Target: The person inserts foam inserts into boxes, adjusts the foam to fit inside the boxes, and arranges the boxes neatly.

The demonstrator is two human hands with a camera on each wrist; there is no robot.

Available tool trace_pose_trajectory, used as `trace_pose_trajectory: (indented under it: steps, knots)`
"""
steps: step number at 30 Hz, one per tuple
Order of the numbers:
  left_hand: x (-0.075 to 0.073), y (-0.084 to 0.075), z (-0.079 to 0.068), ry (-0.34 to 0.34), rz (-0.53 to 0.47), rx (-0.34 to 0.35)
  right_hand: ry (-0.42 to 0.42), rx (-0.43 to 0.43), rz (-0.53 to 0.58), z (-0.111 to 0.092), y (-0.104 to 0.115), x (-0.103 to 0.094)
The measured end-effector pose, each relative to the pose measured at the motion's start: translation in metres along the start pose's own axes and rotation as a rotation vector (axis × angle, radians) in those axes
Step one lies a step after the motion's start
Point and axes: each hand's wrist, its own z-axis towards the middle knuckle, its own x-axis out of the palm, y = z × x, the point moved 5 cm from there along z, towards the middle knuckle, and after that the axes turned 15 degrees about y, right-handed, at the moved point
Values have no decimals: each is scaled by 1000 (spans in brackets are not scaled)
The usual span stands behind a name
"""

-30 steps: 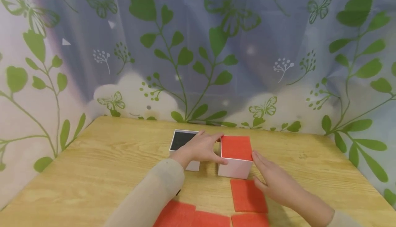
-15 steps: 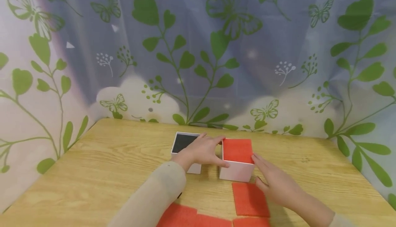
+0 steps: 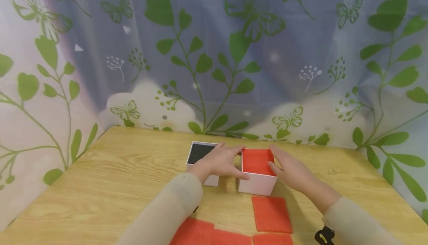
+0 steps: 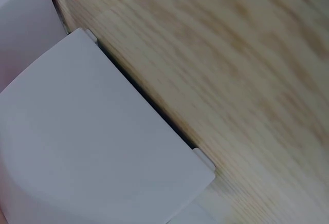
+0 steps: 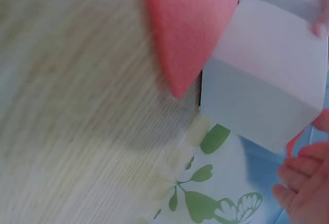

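A white box (image 3: pixel 256 184) with a red felt-like square (image 3: pixel 255 159) in its opening stands mid-table. My left hand (image 3: pixel 220 162) holds this box at its left side, thumb at the front rim and fingers at the back corner. At the right rim is my right hand (image 3: pixel 291 169), its thumb over the red square and its fingers along the back right corner, with a gap between. The right wrist view shows those fingers (image 5: pixel 303 180) loosely bent by the box (image 5: pixel 267 75). Under my left wrist, a second white box (image 3: pixel 211 180) with a black inside is partly hidden.
Several red squares lie in front on the wooden table (image 3: pixel 133 178), one of them a single square (image 3: pixel 272 214) near the box. A black strap-like object (image 3: pixel 324 235) shows at my right sleeve. A patterned curtain (image 3: pixel 214 70) closes off the back.
My right hand has moved up from the box's right side to its top right rim, thumb now over the red square. That square sits slightly lower in the box. The left hand stays.
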Motion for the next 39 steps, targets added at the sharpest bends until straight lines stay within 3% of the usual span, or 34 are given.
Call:
trace_pose_trajectory:
  steps: [4, 7, 16, 18, 21, 25, 32, 39]
  knots:
    - [1, 1, 0, 2, 15, -13, -50, 60, 95, 13, -11, -2]
    - [0, 2, 0, 0, 14, -12, -115, 55, 158, 19, -14, -5]
    - [0, -1, 1, -3, 5, 11, -319, 62, 456, 12, -24, -23]
    - [0, -1, 1, -2, 4, 10, -310, 69, 550, 12, -29, -25]
    - [1, 0, 2, 4, 10, -3, -214, 101, 686, 14, -34, -21]
    - [1, 0, 3, 6, 11, -11, -88, 144, 746, 18, -36, -9]
    - [2, -1, 0, 11, 13, -8, -54, 143, 836, 21, -41, 3]
    - [2, 1, 1, 9, 8, -8, -40, 153, 959, 19, -44, 1]
